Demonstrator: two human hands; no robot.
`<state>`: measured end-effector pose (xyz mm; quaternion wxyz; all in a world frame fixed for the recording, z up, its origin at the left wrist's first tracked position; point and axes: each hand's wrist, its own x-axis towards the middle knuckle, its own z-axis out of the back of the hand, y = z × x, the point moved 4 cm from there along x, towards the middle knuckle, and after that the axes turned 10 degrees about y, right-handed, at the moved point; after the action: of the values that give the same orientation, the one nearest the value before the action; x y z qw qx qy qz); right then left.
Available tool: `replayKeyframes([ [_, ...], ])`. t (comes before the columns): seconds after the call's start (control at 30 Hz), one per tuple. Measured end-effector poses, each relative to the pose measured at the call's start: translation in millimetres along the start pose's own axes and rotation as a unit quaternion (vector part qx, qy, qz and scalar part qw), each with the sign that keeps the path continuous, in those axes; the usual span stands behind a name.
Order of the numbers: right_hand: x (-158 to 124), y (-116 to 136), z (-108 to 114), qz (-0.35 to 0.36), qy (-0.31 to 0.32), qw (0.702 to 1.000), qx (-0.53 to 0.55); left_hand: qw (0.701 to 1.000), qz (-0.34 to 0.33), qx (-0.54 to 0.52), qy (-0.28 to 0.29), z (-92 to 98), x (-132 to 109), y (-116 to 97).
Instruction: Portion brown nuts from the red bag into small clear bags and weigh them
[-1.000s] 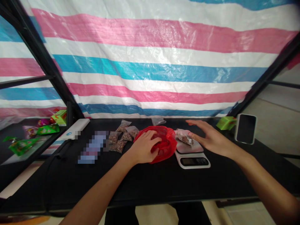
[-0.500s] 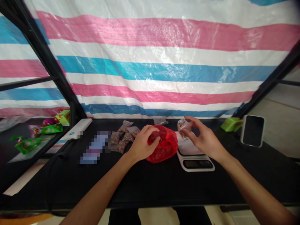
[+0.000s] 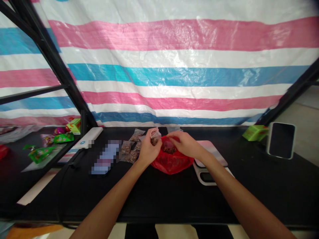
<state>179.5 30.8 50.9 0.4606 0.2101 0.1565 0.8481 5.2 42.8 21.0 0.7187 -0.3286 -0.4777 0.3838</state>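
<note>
My left hand (image 3: 149, 151) is closed around a small clear zip bag (image 3: 155, 135) with brown bits in it, held upright at the left edge of a red plastic bag (image 3: 171, 164). The red bag lies with its mouth open, and dark brown bits (image 3: 168, 147) show inside. My right hand (image 3: 185, 143) reaches over the bag's right side, thumb and fingers curled together at its mouth; what they pinch is hidden. To the left lie several filled zip bags (image 3: 126, 146). Partly under my right forearm is a white kitchen scale (image 3: 211, 149).
A phone (image 3: 106, 159) and a white power strip (image 3: 88, 137) lie to the left, with a black cable. Candy packets (image 3: 41, 152) are at far left. A green box (image 3: 254, 132) and an upright white-framed device (image 3: 281, 140) stand at right. A striped sheet (image 3: 174, 76) hangs behind.
My right hand has come left from above the scale to the red bag's mouth. The small zip bag it held is now in my left hand, which has withdrawn to the bag's left edge.
</note>
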Motion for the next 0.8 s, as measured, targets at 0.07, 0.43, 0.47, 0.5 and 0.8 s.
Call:
replayKeyframes([
  [0.07,-1.2,-8.7,-10.2,-0.002,0.047,0.994,-0.095,0.995,0.009,0.094,0.013,0.5,-1.4,0.3],
  [0.43,-21.5,-20.8,-0.7,0.014,0.048,0.983,-0.176,0.963,0.019,0.237,0.127,-21.8,-11.9,8.5],
  [0.47,-23.5,-19.7,-1.6,0.017,0.054,0.982,-0.179,0.96,0.023,0.245,0.137,-23.1,-12.4,9.0],
  [0.5,-24.8,-18.3,-2.7,0.019,0.057,0.982,-0.178,0.957,0.026,0.252,0.144,-24.3,-13.1,9.3],
  [0.8,-23.1,-8.3,-12.9,0.006,0.058,0.991,-0.124,0.982,0.088,0.116,0.121,-25.0,-12.3,13.8],
])
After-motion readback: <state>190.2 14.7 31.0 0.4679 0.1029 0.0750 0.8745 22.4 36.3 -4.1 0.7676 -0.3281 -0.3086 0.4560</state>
